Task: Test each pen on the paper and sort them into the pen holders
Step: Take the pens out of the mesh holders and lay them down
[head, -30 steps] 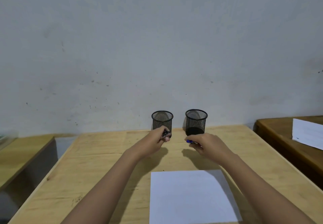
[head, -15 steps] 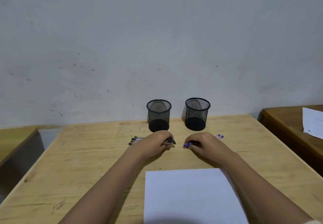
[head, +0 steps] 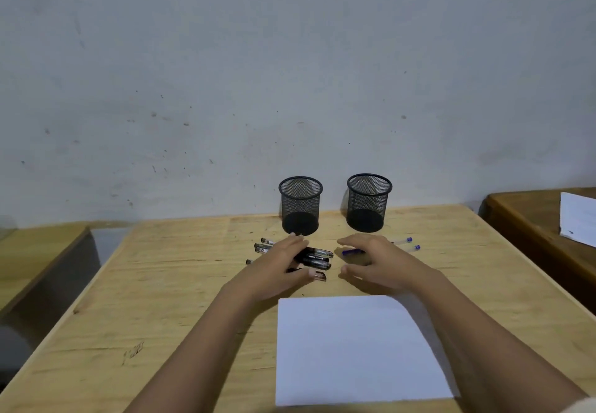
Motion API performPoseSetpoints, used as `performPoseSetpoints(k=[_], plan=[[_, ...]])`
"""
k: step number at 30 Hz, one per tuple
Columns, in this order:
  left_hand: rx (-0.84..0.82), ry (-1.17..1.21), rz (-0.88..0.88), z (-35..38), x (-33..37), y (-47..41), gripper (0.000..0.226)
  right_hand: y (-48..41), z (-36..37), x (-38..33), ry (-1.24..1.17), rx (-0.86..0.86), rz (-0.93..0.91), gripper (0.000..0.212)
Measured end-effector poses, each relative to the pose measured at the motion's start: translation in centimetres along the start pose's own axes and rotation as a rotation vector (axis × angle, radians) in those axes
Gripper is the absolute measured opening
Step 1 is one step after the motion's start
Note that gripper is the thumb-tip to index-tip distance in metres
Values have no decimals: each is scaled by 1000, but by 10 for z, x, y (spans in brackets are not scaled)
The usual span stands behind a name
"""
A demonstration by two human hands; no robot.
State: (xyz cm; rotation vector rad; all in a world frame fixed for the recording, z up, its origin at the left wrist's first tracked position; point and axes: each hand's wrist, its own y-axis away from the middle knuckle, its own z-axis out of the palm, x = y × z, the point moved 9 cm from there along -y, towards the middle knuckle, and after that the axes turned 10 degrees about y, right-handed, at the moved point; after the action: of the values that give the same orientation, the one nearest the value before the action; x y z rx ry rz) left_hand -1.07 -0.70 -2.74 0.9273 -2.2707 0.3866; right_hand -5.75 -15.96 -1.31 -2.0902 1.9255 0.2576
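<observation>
Black pens [head: 314, 258] under left hand [head: 279, 262], seemingly ungripped.

Table [head: 180, 290]: pale wood, matt, visible grain, a few dark scuffs and pencil-like marks. Two pen holders, left [head: 300, 206] and right [head: 368, 203]: black wire mesh, prob. metal, see-through walls w/ solid dark bases, matt. Paper [head: 351, 348]: plain white sheet, smooth, flat, no gloss. Black pens [head: 317, 258]: glossy plastic barrels w/ small highlights. Blue-capped pens [head: 408, 244]: clear plastic bodies. Wall [head: 290, 74]: whitish plaster, matt, rough, speckled w/ dark spots. Side desk [head: 529, 219]: darker wood, slightly glossy finish.
</observation>
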Motion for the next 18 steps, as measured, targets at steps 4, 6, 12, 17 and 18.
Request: performPoseSetpoints(k=[4,6,12,17,18], plan=[[183,67,-93,-24,-33,50,66,-8,6,-44,3,-5,-90,38],[191,21,-176,-29,-50,73,68,-13,14,-65,31,-34,-137,29],[149,-102,-316,-27,-83,109,70,-31,45,-94,170,-97,-143,18],[186,-152,-292,-26,-78,113,69,-38,45,-95,155,-48,-85,11],[179,-142,-300,-25,-77,113,69,-37,39,-96,94,-7,-81,12]])
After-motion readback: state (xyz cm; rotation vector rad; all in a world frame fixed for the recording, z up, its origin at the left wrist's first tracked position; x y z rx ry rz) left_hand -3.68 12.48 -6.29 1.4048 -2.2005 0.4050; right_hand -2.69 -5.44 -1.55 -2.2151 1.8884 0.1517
